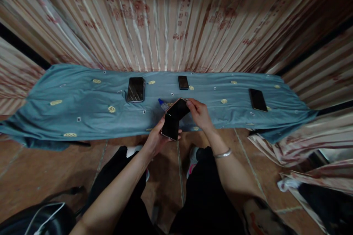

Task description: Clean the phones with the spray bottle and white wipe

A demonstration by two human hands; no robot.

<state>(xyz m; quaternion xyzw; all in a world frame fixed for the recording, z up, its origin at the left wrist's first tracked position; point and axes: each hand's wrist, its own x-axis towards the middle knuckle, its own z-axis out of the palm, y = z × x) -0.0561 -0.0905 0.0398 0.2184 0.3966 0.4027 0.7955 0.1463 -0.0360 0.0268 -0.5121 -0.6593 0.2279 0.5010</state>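
A dark, glossy folding phone (170, 126) is between my hands, its two panels set at an angle to each other. My left hand (156, 138) is closed round the lower panel, with fingertips showing past its right edge. The thumb and fingers of my right hand (200, 114) pinch the upper panel at its top right corner. Just behind the phone, on the blue cloth (91, 117), lies a small clear object with a blue tip (160, 101); the phone partly hides it.
A large dark phone or tablet (135, 89) lies left on the cloth-covered bench. A small black device (183, 82) lies behind the folding phone, another dark phone (258, 100) at the right. A patterned curtain (171, 18) hangs behind. At lower left, a white cable (49, 217) rests on something black.
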